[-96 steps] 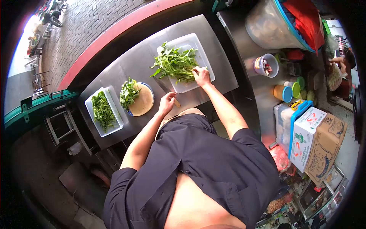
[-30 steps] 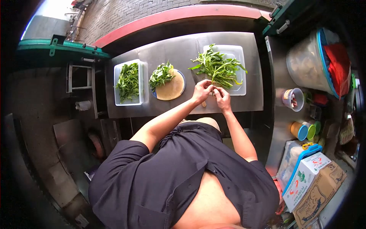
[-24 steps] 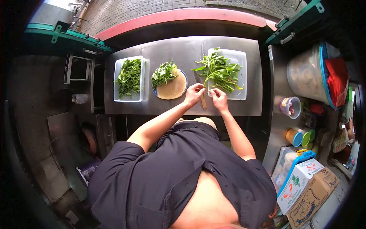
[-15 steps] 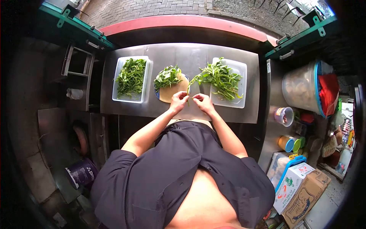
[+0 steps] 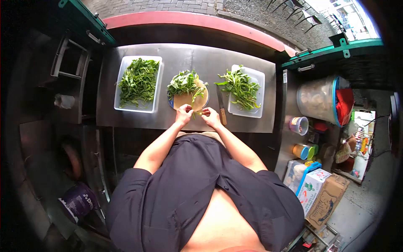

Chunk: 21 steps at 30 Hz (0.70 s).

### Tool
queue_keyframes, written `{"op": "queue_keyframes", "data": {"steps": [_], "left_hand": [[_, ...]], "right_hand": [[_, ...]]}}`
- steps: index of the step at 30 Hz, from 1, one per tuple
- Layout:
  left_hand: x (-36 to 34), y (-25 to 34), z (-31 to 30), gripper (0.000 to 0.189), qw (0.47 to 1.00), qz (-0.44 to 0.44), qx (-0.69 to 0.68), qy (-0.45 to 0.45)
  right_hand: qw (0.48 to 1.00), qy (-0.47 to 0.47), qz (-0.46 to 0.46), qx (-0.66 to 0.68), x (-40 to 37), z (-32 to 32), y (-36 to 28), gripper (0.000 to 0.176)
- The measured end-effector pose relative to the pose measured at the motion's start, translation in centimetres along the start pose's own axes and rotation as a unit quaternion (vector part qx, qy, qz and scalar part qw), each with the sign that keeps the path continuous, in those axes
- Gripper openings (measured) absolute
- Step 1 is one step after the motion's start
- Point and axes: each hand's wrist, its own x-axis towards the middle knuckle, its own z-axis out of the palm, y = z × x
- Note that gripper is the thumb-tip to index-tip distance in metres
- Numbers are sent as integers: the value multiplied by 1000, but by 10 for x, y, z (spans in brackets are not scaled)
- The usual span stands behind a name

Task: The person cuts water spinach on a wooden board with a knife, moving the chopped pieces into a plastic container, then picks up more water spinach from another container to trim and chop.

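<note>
Both hands are close together at the near edge of the round tan board. My left hand pinches a green leafy stem, whose upper part hangs over the board. Closed at the fingertips, my right hand is by the lower end of this stem; whether it grips the end is too small to tell. A heap of picked leaves covers the far side of the board. Right of it lies a knife with a wooden handle. Uncut leafy stems rest on a white tray.
At the left, a clear plastic tub holds cut greens. All this stands on a steel table. To the right are a large lidded bucket, small plastic jars and cardboard boxes. A purple bucket stands lower left.
The stem has come away from the bunch on the right and is now over the board. Both hands shifted slightly left. The knife has come into sight. The camera view has turned a little.
</note>
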Motion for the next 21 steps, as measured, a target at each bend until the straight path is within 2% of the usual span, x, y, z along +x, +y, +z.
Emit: {"op": "queue_keyframes", "data": {"steps": [3,5,7,9,11,13,15,16,18,20,21], "left_hand": [[16,-3,5,19,1000,15,1,4],[25,-4,5,24,1000,-8,16,-23],[31,-6,10,25,999,8,32,-9],[38,-5,13,25,999,7,54,-3],[37,-8,16,26,997,12,74,3],[44,-9,19,23,996,27,76,27],[48,-4,21,24,996,25,81,12],[49,3,22,23,998,48,44,-11],[46,22,21,21,994,93,7,-55],[42,35,22,21,993,112,-24,-44],[41,41,22,21,989,131,-57,-30]], "right_hand": [[993,109,25,-46,2,1,30,41],[962,215,10,-171,-5,-7,51,48],[941,250,81,-214,-15,-19,54,59],[931,283,56,-224,-18,-26,73,61],[954,235,65,-173,-18,-32,88,65],[953,233,81,-177,-15,-30,91,63],[959,223,77,-158,-16,-27,92,57],[959,233,88,-133,-16,-23,91,49],[956,242,108,-124,-19,-16,87,47],[952,253,128,-117,-23,-8,90,44],[952,263,108,-113,-24,-2,100,43]]}}
